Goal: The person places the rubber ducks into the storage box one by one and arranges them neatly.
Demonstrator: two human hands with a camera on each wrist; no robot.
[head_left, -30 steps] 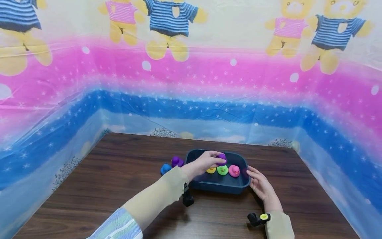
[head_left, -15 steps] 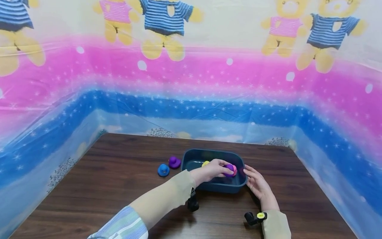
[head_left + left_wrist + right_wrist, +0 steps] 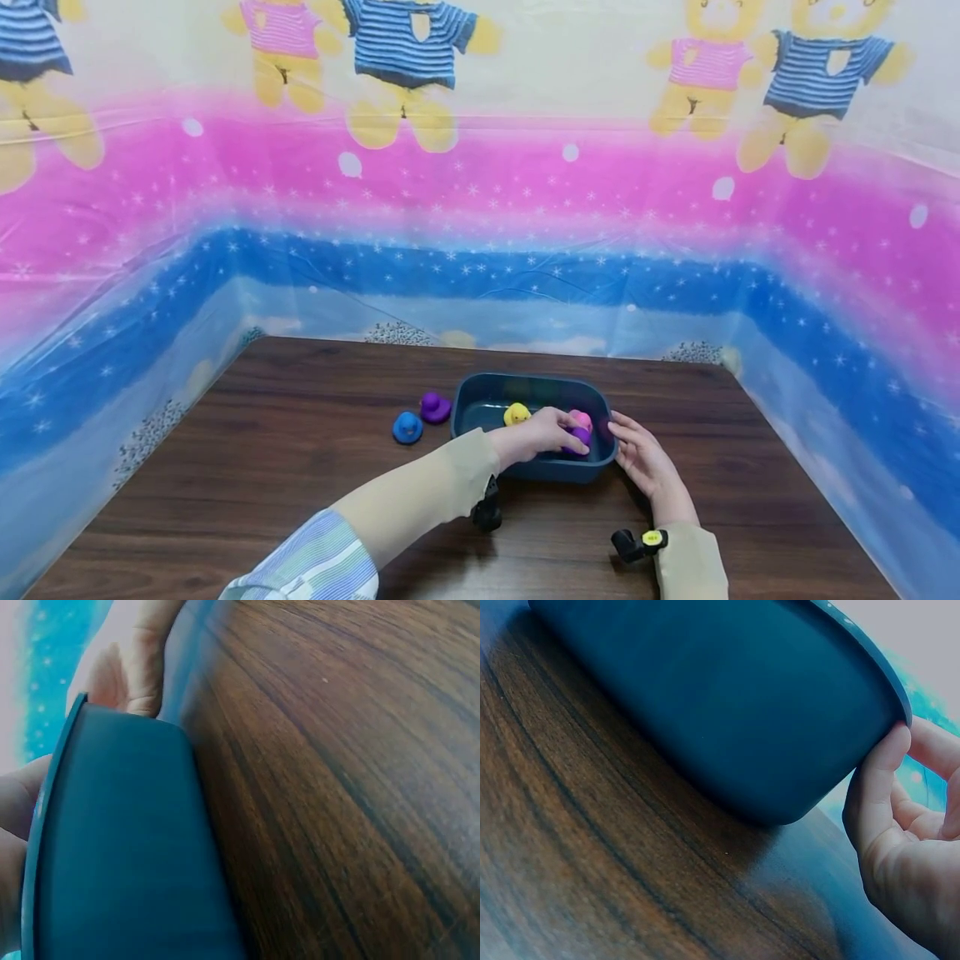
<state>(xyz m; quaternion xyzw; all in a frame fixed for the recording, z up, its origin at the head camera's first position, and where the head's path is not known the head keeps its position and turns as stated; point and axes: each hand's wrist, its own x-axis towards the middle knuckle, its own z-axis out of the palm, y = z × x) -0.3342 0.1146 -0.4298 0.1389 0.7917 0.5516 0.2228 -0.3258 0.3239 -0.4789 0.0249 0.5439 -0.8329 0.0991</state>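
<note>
My left hand (image 3: 538,435) reaches into a dark blue-green plastic bin (image 3: 551,472) and holds a purple rubber duck (image 3: 579,442) low at its right end. A pink rubber duck (image 3: 582,420) sits right behind the purple one. Further left inside stands a yellow rubber duck (image 3: 516,414). My right hand (image 3: 648,463) rests its fingertips against the outside of the bin's right end, up by the rim. In the right wrist view its thumb (image 3: 885,769) touches the rim's corner. The bin's wall (image 3: 127,825) hides most of the left hand in the left wrist view.
On the brown wooden table (image 3: 300,467), left of the bin, sit a blue rubber duck (image 3: 407,427) and another purple rubber duck (image 3: 436,407). A curtain (image 3: 480,200) printed with bears hangs around the table's back and sides.
My left hand has lowered the purple duck from above the bin's middle to its right end, beside the pink duck. The green duck is now hidden by the hand. The right hand keeps its place.
</note>
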